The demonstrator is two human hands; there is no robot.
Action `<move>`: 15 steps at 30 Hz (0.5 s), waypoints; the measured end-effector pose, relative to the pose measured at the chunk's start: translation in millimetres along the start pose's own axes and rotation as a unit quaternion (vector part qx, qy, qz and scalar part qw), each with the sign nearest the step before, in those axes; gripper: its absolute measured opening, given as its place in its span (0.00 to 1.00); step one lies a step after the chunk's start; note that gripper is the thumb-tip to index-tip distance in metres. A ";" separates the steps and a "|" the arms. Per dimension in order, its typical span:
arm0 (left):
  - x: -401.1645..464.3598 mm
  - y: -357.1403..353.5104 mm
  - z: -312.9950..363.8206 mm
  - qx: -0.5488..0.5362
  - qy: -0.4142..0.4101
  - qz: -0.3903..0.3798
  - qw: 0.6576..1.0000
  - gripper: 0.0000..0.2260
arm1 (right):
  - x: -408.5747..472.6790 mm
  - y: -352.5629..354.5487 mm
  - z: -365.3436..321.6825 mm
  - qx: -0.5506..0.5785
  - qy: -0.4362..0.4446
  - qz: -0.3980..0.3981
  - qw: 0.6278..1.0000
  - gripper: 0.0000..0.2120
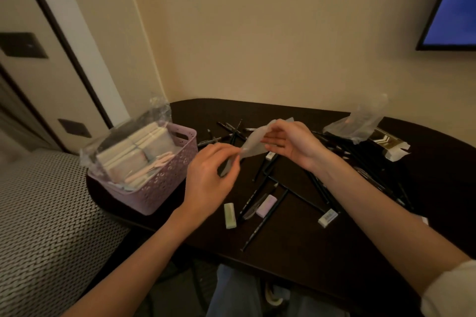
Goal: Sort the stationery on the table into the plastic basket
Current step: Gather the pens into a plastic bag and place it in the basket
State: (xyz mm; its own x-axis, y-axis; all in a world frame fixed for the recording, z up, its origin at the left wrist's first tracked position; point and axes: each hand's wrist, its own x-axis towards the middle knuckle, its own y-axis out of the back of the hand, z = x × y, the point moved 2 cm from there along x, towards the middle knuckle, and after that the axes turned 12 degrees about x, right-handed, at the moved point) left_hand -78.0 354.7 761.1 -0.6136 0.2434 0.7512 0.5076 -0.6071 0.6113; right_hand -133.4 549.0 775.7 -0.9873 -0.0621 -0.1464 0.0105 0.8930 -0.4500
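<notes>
Both hands hold a thin translucent plastic wrapper [255, 143] above the dark table [296, 244]. My left hand [208, 183] pinches its lower left end; my right hand [291, 144] pinches its upper right part. A lilac plastic basket [164, 188] stands at the table's left end, filled with pale notepads and pink pens inside clear film. Several black pencils [298, 195] lie scattered across the table. Near the front lie a pale green eraser [230, 215], a lilac eraser [266, 205] and a white eraser [327, 217].
A crumpled clear bag [358, 123] and an opened card box [389, 145] sit at the table's far right. A woven patterned seat [43, 226] adjoins the table on the left. A screen [456, 2] hangs on the wall at upper right.
</notes>
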 end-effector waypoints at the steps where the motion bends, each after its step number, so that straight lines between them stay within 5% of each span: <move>1: -1.4 4.8 -1.8 0.001 0.011 0.011 1.000 0.09 | -1.3 -3.7 1.6 -0.002 0.008 -0.004 1.000 0.05; 5: -2.0 20.6 -8.0 -0.001 0.032 0.019 0.999 0.08 | -3.4 -19.0 7.0 -0.016 0.046 -0.048 0.998 0.13; 9: -4.9 32.3 -6.0 -0.068 0.091 -0.005 0.993 0.06 | -16.7 -38.3 20.9 -0.031 -0.007 -0.171 0.985 0.24; 15: -2.1 47.1 10.1 -0.215 0.239 -0.116 0.940 0.04 | -44.9 -52.0 38.8 -0.124 -0.062 -0.289 0.947 0.24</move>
State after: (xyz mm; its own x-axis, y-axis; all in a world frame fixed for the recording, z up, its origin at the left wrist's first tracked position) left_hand -46.7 333.2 790.9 -0.9317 0.1014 0.3487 0.0979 -0.8544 0.5103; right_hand -83.4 488.0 771.5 -0.7904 -0.6107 -0.0481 -0.5788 0.7701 -0.2682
